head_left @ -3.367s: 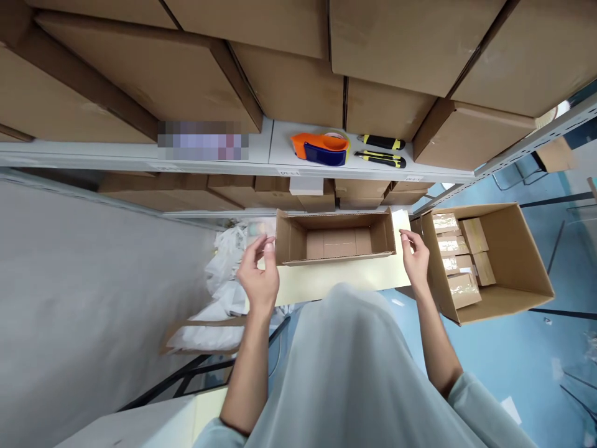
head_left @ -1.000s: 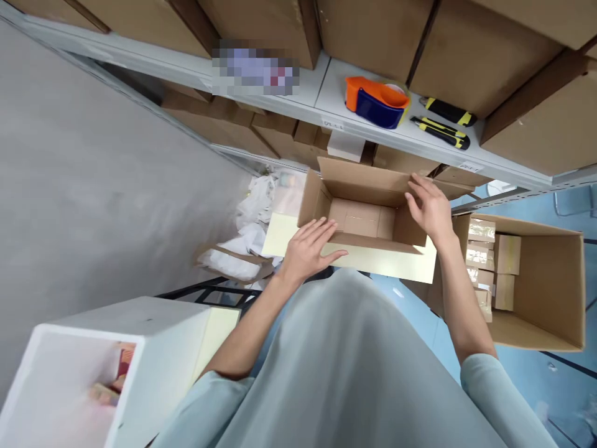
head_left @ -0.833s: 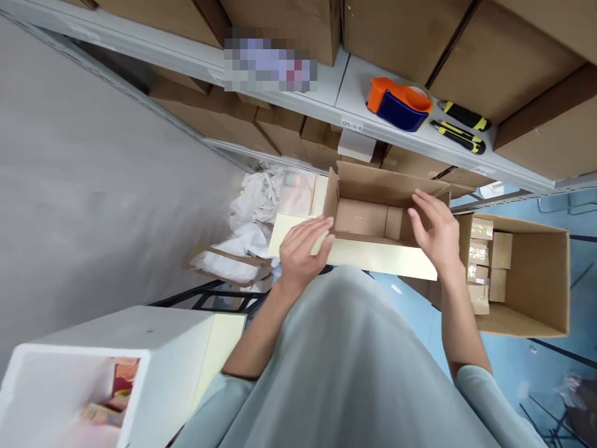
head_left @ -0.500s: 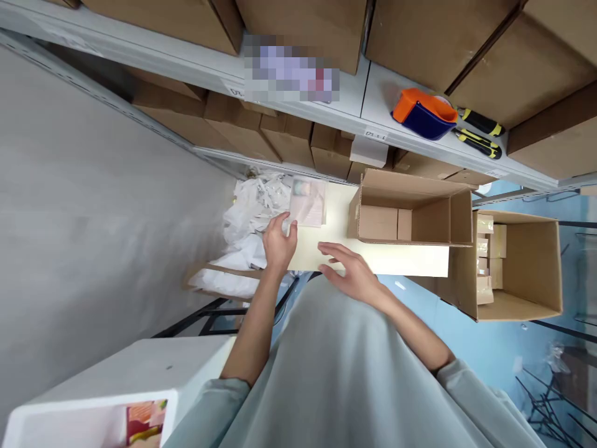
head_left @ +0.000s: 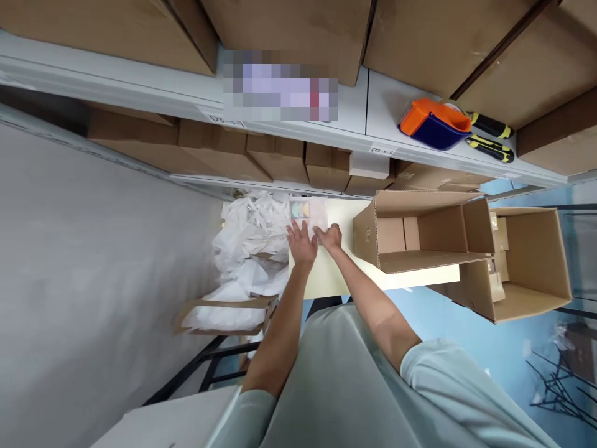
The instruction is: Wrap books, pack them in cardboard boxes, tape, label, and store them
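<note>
On the pale yellow tabletop [head_left: 347, 214] lies a pale pink, see-through packet [head_left: 319, 210], with a small patterned panel of green and orange shapes at its far left. My left hand [head_left: 304, 247] rests on its near left part, fingers spread and flat. At the packet's right edge is my right hand [head_left: 331, 238], with fingers curled and the thumb reaching left onto it. It seems to pinch that edge, though the fingertips are partly hidden.
White crumpled wrapping [head_left: 254, 230] piles up on the left, beside the grey wall. An open cardboard box [head_left: 364, 239] stands right of my hands, another [head_left: 532, 261] beyond it. Overhead, a shelf [head_left: 349, 112] carries cartons, an orange-and-blue tape dispenser [head_left: 436, 124] and black-and-yellow cutters [head_left: 489, 148].
Both hands have moved to the packet, the right one forward from the table's near edge. The left has flattened onto it and the right has curled at its edge. The camera view has shifted.
</note>
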The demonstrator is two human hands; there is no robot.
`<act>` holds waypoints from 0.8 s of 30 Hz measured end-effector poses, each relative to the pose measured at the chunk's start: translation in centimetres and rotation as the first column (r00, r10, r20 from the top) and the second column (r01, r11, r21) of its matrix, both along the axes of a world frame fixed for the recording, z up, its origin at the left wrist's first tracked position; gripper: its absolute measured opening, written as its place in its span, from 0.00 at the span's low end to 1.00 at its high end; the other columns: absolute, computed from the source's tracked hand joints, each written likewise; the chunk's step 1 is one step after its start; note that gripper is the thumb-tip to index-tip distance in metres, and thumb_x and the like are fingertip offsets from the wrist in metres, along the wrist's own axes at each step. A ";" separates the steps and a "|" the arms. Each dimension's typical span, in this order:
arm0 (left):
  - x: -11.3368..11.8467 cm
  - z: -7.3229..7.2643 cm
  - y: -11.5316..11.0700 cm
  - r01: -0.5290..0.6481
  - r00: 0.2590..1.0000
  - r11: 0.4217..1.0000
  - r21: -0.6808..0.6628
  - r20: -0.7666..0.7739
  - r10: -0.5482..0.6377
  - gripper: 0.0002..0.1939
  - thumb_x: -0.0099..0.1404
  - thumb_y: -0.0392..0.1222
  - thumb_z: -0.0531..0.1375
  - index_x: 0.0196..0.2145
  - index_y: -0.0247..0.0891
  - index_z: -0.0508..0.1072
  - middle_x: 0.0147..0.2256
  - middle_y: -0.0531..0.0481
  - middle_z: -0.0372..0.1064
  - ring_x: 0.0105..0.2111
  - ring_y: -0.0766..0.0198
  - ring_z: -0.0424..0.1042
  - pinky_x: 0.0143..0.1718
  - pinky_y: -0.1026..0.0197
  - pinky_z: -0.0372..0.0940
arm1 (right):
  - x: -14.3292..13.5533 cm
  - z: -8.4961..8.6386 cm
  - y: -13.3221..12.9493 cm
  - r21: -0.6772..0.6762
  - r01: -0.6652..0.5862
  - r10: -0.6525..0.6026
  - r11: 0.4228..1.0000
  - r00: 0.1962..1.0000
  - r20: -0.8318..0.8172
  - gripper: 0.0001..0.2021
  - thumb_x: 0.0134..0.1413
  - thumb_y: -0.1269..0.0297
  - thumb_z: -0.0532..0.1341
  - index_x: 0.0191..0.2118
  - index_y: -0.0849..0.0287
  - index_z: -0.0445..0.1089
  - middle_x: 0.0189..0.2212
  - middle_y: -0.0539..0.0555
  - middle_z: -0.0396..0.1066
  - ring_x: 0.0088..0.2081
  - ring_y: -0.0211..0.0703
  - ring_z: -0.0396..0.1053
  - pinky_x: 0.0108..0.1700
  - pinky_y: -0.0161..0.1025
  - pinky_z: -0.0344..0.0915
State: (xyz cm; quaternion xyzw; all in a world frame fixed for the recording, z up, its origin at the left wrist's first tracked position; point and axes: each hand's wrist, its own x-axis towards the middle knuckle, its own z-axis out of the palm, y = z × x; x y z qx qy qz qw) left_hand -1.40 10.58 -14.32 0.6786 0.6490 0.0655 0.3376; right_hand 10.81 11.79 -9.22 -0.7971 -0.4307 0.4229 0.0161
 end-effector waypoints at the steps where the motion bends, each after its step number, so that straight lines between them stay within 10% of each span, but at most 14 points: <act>1: 0.2 0.0 -0.2 -0.006 1.000 1.000 0.006 -0.001 0.006 0.37 0.78 0.44 0.56 0.79 0.29 0.57 0.81 0.25 0.36 0.82 0.33 0.35 0.77 0.27 0.45 | 0.0 -0.2 0.3 -0.009 0.034 -0.034 0.999 0.999 -0.005 0.25 0.77 0.49 0.58 0.62 0.68 0.68 0.53 0.70 0.80 0.57 0.56 0.77 0.51 0.41 0.73; 8: 0.3 2.2 -0.3 -0.056 0.991 0.997 -0.056 0.118 0.062 0.34 0.76 0.42 0.58 0.76 0.29 0.62 0.80 0.23 0.44 0.81 0.35 0.43 0.77 0.29 0.50 | -0.4 1.4 0.7 -0.021 0.237 -0.238 0.971 0.969 -0.061 0.13 0.72 0.56 0.64 0.53 0.59 0.73 0.44 0.56 0.82 0.47 0.47 0.79 0.46 0.35 0.70; 13: -1.4 7.2 -0.4 -0.081 0.954 0.997 -0.012 0.287 0.081 0.32 0.74 0.36 0.54 0.73 0.35 0.67 0.70 0.28 0.69 0.69 0.46 0.72 0.67 0.40 0.73 | -2.5 6.9 -2.1 0.112 0.211 -0.197 0.971 0.973 -0.119 0.13 0.76 0.58 0.60 0.59 0.55 0.68 0.55 0.58 0.81 0.55 0.49 0.78 0.54 0.37 0.69; 19: -3.7 24.4 -3.0 -0.014 0.930 0.899 0.438 0.336 -0.149 0.44 0.73 0.46 0.66 0.80 0.53 0.53 0.81 0.40 0.46 0.62 0.45 0.78 0.67 0.38 0.75 | 0.4 21.5 -10.4 0.566 0.045 0.073 0.823 0.980 -0.184 0.11 0.79 0.55 0.55 0.59 0.50 0.66 0.57 0.57 0.81 0.55 0.53 0.82 0.56 0.45 0.75; 21: -3.1 30.8 -4.1 0.117 0.930 0.775 0.621 0.205 -0.305 0.51 0.70 0.46 0.71 0.81 0.57 0.50 0.83 0.44 0.34 0.73 0.33 0.65 0.71 0.29 0.69 | 3.8 26.9 -13.1 0.711 0.007 0.128 0.703 0.982 -0.137 0.11 0.79 0.57 0.56 0.61 0.46 0.66 0.61 0.56 0.80 0.58 0.50 0.80 0.56 0.44 0.76; 24: 0.1 37.2 -4.4 0.332 0.876 0.582 0.743 -0.013 -0.483 0.49 0.66 0.47 0.74 0.78 0.63 0.57 0.81 0.50 0.45 0.81 0.22 0.37 0.73 0.11 0.51 | 10.2 33.6 -15.4 0.793 -0.207 0.212 0.574 0.972 0.101 0.10 0.80 0.62 0.54 0.59 0.47 0.67 0.61 0.56 0.79 0.56 0.48 0.81 0.51 0.40 0.76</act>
